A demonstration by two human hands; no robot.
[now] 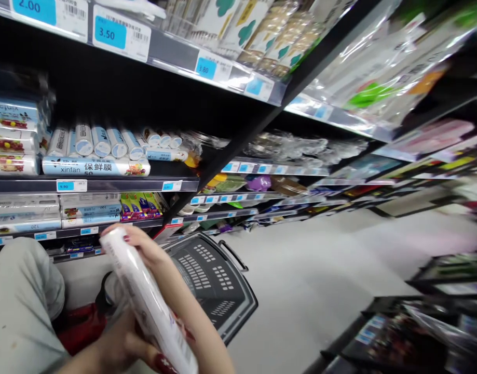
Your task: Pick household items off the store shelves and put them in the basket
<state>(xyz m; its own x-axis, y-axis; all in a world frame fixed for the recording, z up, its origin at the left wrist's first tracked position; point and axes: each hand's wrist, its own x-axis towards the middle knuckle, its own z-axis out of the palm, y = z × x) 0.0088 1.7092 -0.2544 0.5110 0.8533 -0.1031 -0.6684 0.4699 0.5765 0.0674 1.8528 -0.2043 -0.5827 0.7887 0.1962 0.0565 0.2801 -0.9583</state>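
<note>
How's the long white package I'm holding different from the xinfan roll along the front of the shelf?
The white package slants between your left hand and right hand, while the xinfan roll lies lengthwise on the shelf. The white package looks mostly white; the xinfan roll is blue and white with a colourful food picture. Both are long and narrow.

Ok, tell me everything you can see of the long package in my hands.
The package is long, narrow and mostly white, its glossy skin looking like plastic film. Faint reddish and purple print shows, too blurred to read. It slants across the picture, far end up and to the left, near end by the bottom edge, between a pale trouser leg and a dark basket. The right hand holds its far end, the left hand its nearer part.
</note>
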